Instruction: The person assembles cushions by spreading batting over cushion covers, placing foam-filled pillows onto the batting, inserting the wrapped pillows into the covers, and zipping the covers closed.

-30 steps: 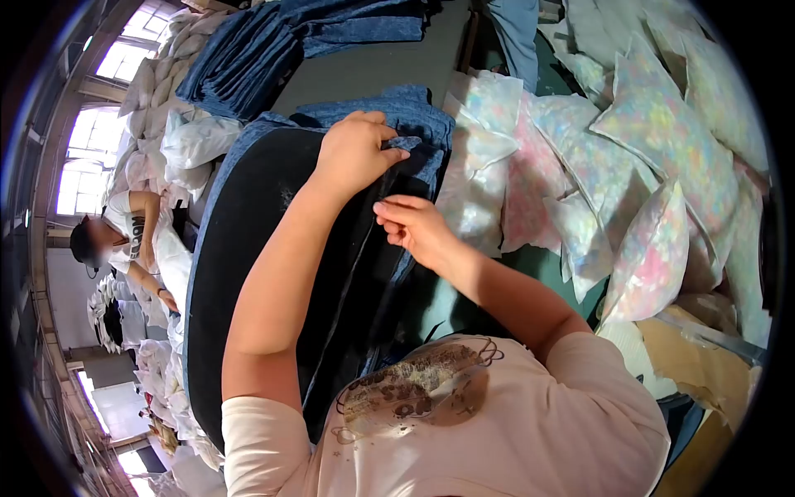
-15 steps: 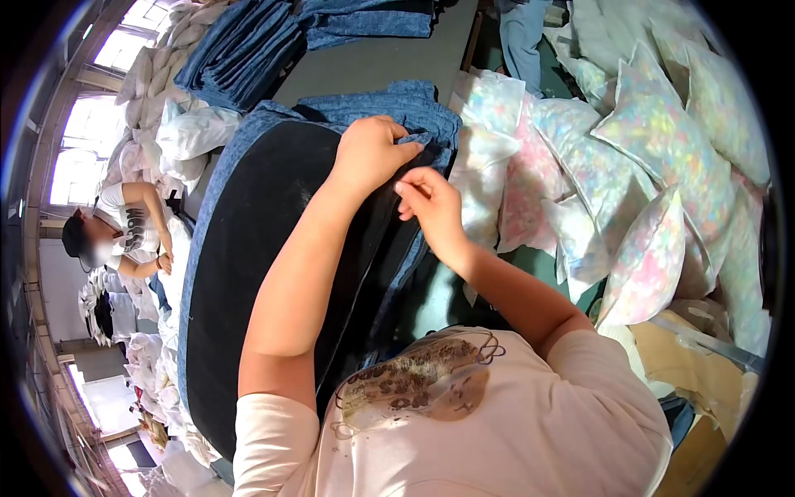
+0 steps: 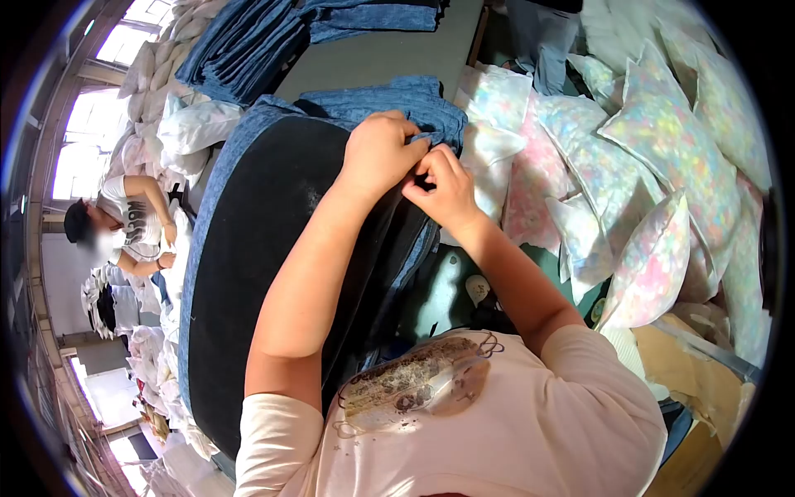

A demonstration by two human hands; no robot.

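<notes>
A large padded piece, probably a cushion in a blue cover with a black underside (image 3: 265, 240), lies in front of me with its black face up. At its far right corner my left hand (image 3: 383, 153) is closed on the bunched blue fabric (image 3: 443, 124). My right hand (image 3: 447, 189) is just to the right, touching that same edge with thumb and fingers pinched together. What lies between those fingertips is hidden. Black folds with a seam-like line run along the near right side, partly behind my left forearm.
Folded blue covers (image 3: 244, 54) are piled at the far end of the grey-green table (image 3: 373, 66). Stuffed white bags with multicoloured filling (image 3: 671, 137) crowd the right side. Another person (image 3: 132, 215) works at the left, and someone's trousered legs (image 3: 542, 41) stand at the back.
My right hand has moved up and closer to my left hand, its fingers now pinched at the edge. The left hand has shifted slightly right. The legs at the back have moved right.
</notes>
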